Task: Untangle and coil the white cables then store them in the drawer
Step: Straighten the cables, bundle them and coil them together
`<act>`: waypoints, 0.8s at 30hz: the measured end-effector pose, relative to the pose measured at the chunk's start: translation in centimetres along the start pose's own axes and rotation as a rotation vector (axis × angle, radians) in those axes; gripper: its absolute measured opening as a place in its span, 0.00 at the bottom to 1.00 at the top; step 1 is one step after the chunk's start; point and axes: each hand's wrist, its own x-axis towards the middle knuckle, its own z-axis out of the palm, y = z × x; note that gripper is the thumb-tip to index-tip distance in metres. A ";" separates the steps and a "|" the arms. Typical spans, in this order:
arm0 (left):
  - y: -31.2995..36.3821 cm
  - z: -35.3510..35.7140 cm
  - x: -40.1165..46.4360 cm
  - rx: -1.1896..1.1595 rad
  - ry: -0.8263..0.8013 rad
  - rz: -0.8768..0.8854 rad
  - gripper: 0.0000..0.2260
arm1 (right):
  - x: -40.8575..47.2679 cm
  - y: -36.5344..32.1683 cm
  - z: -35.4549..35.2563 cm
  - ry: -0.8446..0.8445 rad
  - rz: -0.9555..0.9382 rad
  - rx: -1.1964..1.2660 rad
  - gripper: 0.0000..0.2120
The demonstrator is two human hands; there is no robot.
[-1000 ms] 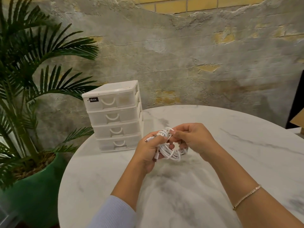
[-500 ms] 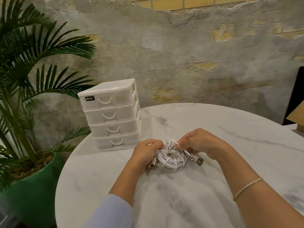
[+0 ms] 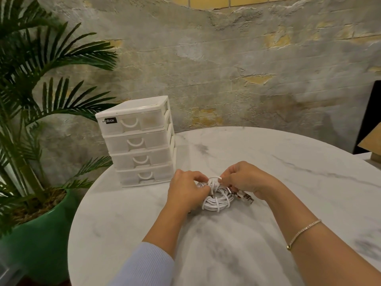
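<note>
Both hands, left [image 3: 185, 189] and right [image 3: 245, 179], pinch the coiled cables [image 3: 218, 200]; drawer unit [image 3: 137, 141] closed, contents apparently unseen.

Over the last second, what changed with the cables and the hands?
Both hands, left hand and right hand, lowered the white cable bundle from mid-air onto the marble table; USB plugs now show at its right. Both keep pinching its top. The drawer unit stayed closed.
</note>
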 end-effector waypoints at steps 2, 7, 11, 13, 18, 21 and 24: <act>0.3 0.1 0.0 0.060 0.034 0.002 0.09 | 0.0 -0.1 0.0 0.007 0.005 0.010 0.04; 1.0 0.8 0.1 0.086 0.049 0.007 0.05 | -0.2 -0.2 -0.1 0.006 -0.004 0.028 0.06; 1.4 1.4 0.3 0.009 0.011 -0.037 0.03 | 0.0 -0.2 0.0 0.039 -0.012 0.068 0.05; 1.6 1.5 0.3 -0.003 0.022 -0.037 0.04 | 0.2 -0.1 -0.1 0.051 -0.033 0.093 0.05; 1.7 1.6 -0.1 0.095 0.081 0.114 0.07 | 0.5 0.1 0.0 0.064 -0.051 0.125 0.03; 1.8 1.3 -0.3 0.165 0.062 0.215 0.09 | 0.4 0.2 -0.4 0.067 -0.033 0.141 0.04; 1.7 0.6 -0.4 0.098 -0.028 0.222 0.07 | 0.3 0.2 -0.6 0.052 -0.024 0.154 0.06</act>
